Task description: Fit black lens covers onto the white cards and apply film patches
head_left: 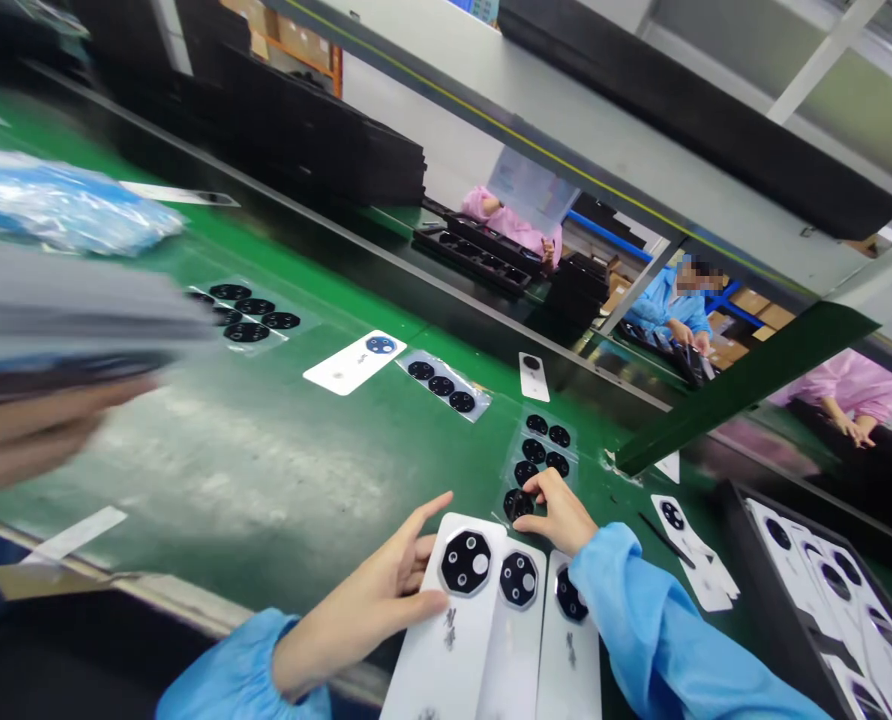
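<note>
Three white phone back covers (491, 640) with round black camera rings lie side by side on the green belt in front of me. My left hand (386, 590) rests on the left edge of the nearest cover, thumb pressed on it, fingers partly stretched. My right hand (558, 510) is pinched on a black round lens piece (519, 503) at the near end of a clear strip of black lens rings (542, 452). Both arms wear light blue sleeves.
More lens strips (247, 315), (442, 385) and white covers (354, 362), (534, 376) lie further up the green conveyor (266, 470). A black tray of white covers (828, 590) stands at right. A blurred hand and stack fill the left edge (48, 350). Other workers sit beyond the divider.
</note>
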Demonstrator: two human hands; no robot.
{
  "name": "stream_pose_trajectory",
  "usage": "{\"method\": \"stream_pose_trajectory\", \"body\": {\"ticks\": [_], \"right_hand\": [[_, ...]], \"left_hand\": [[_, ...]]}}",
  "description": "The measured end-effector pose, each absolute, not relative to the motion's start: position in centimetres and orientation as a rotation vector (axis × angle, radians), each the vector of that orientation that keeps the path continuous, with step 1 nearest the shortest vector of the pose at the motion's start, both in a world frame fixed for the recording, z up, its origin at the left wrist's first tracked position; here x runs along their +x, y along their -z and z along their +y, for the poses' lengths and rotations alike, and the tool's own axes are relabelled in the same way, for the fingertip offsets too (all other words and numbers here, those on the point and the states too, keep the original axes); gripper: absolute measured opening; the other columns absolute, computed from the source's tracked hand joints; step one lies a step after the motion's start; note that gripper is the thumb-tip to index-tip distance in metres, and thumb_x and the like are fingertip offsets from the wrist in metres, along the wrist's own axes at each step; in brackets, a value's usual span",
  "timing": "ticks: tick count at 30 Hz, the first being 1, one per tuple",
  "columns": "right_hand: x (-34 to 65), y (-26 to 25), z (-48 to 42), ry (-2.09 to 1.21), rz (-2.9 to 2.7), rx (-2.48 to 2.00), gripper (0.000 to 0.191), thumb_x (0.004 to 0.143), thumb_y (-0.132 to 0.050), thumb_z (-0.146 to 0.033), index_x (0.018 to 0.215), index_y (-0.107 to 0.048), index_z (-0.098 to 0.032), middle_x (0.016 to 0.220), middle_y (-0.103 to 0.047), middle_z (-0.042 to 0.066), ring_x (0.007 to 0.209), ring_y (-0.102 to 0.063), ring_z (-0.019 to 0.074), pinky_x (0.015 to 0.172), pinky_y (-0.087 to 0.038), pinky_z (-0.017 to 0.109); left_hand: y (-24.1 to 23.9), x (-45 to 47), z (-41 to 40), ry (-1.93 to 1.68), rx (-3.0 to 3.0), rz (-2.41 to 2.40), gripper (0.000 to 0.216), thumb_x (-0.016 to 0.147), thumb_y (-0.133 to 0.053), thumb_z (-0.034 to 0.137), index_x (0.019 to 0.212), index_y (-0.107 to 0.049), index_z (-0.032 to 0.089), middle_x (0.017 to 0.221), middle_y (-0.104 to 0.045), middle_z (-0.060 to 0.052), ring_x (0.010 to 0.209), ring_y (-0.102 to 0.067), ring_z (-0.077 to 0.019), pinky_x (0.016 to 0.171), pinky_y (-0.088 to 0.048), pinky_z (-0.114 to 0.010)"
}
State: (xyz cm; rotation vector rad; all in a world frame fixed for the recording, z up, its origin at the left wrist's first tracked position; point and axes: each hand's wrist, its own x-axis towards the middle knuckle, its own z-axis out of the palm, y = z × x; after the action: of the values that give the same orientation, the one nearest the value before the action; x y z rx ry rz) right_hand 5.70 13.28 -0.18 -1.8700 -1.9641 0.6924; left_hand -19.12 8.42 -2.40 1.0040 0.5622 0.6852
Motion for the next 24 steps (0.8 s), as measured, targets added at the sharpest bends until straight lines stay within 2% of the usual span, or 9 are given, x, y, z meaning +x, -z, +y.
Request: {"method": "stream_pose_trajectory", "body": {"ticks": [5, 11, 15, 17, 21, 24], "right_hand": [[5.9, 1.0, 14.4, -0.697, -1.961, -1.889, 0.036, 0.048, -0.077, -0.016, 0.072, -0.051, -0.023, 0.077, -0.045, -0.006, 0.069, -0.048, 0.0130, 0.065, -0.040, 0.028], [6.1, 1.3, 15.3, -0.739, -1.953, -1.897, 0.043, 0.041, -0.081, -0.015, 0.067, -0.048, -0.022, 0.067, -0.044, -0.008, 0.060, -0.043, 0.0112, 0.056, -0.036, 0.025], [6.0, 1.3, 14.6, -0.708, -1.927, -1.897, 0.039, 0.046, -0.078, -0.014, 0.068, -0.047, -0.022, 0.065, -0.045, -0.007, 0.059, -0.044, 0.0125, 0.056, -0.034, 0.027], [6.0, 1.4, 14.1, -0.675, -1.907, -1.907, 0.034, 0.049, -0.076, -0.015, 0.066, -0.048, -0.022, 0.064, -0.046, -0.006, 0.059, -0.046, 0.0141, 0.056, -0.034, 0.028], [6.0, 1.6, 13.1, -0.621, -1.879, -1.921, 0.025, 0.055, -0.075, -0.020, 0.062, -0.051, -0.022, 0.059, -0.049, -0.001, 0.065, -0.054, 0.0216, 0.060, -0.037, 0.033], [6.0, 1.6, 12.6, -0.615, -1.918, -1.890, 0.016, 0.060, -0.071, -0.023, 0.070, -0.059, -0.022, 0.065, -0.059, 0.003, 0.080, -0.059, 0.0280, 0.069, -0.042, 0.037]], "left_hand": [[2.9, -18.9, 8.1, -0.684, 1.089, 0.597, 0.088, 0.075, -0.066, 0.034, 0.140, -0.007, 0.026, 0.126, -0.053, -0.011, 0.106, -0.057, -0.0235, 0.090, -0.043, -0.038], [2.7, -18.8, 7.9, -0.708, 1.050, 0.590, 0.085, 0.074, -0.068, 0.033, 0.139, -0.014, 0.026, 0.123, -0.054, -0.010, 0.106, -0.056, -0.0250, 0.087, -0.044, -0.039], [2.0, -18.6, 7.6, -0.664, 1.058, 0.534, 0.061, 0.075, -0.066, 0.037, 0.129, -0.040, 0.022, 0.117, -0.059, -0.010, 0.106, -0.055, -0.0268, 0.091, -0.041, -0.041], [1.8, -18.5, 7.4, -0.670, 1.068, 0.526, 0.054, 0.075, -0.065, 0.037, 0.123, -0.048, 0.019, 0.114, -0.060, -0.010, 0.105, -0.055, -0.0265, 0.092, -0.040, -0.042], [2.0, -18.2, 6.9, -0.741, 1.004, 0.527, 0.069, 0.072, -0.068, 0.033, 0.131, -0.036, 0.023, 0.120, -0.056, -0.009, 0.105, -0.055, -0.0244, 0.094, -0.039, -0.042], [2.3, -18.1, 6.6, -0.722, 0.973, 0.545, 0.077, 0.071, -0.069, 0.030, 0.136, -0.026, 0.026, 0.121, -0.054, -0.009, 0.106, -0.055, -0.0238, 0.095, -0.038, -0.043]]}}
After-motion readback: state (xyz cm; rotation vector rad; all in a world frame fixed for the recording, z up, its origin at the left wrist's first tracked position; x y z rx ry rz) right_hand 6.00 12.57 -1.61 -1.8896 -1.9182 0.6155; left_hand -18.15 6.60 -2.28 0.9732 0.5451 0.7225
